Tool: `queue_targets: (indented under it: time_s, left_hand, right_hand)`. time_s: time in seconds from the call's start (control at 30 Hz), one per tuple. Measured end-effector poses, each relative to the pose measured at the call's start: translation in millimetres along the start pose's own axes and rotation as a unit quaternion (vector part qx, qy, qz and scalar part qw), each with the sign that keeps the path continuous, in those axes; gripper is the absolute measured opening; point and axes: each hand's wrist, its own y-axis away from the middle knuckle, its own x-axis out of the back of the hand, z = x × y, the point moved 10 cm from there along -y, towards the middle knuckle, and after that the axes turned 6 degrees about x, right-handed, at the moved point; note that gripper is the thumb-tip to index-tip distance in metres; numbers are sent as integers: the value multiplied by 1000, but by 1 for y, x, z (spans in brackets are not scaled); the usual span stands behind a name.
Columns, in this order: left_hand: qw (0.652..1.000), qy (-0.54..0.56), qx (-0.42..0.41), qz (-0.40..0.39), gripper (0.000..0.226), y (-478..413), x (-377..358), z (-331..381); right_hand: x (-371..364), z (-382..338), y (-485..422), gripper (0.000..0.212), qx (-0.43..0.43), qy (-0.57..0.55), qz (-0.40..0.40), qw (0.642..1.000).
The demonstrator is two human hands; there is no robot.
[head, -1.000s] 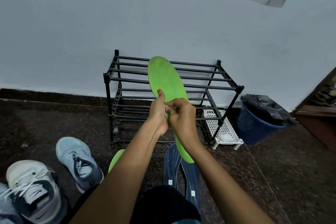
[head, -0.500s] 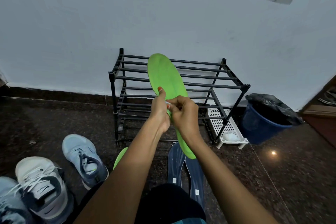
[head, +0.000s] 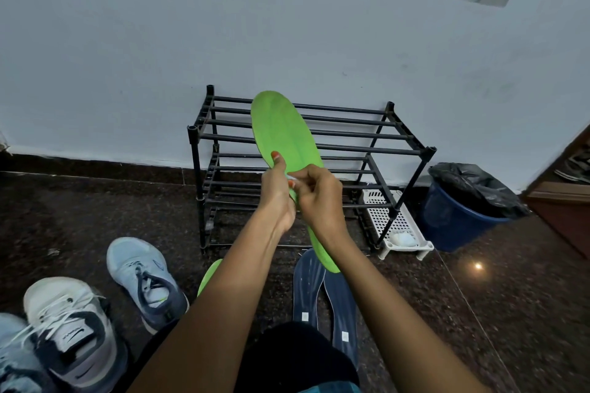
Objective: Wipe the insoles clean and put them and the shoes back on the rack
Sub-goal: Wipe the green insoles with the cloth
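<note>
Almost nothing has changed in the last second. The left hand [head: 276, 198] still grips the green insole [head: 284, 131] at its middle, above the floor before the rack [head: 360, 126]. The right hand [head: 321, 201] pinches a white piece [head: 291, 177] (probably a wipe) against it, so I judge the wiping continues.

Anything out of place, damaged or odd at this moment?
Nothing looks damaged or spilled. Shoes, two dark insoles and a second green insole lie loose on the floor before the rack, which suits mid-task. The left hand grips the green insole; the right hand pinches a white scrap against it.
</note>
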Motion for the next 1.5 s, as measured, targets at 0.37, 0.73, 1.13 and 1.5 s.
queue_targets:
  time_s: [0.37, 0.73, 1.13, 1.5]
  left_hand:
    - [1000, 9, 0, -16, 32, -1, -6, -6]
    - [999, -19, -20, 36, 34, -9, 7, 3]
    - [998, -10, -40, 46, 31, -9, 8, 3]
    - [998, -21, -39, 50, 30, -10, 9, 1]
  right_hand:
    - [10, 16, -17, 7, -3, 68, 43, 997]
    - [1, -1, 3, 13, 29, 53, 3, 998]
    - [7, 7, -5, 8, 15, 65, 45, 997]
    - [5, 16, -6, 9, 6, 80, 35, 996]
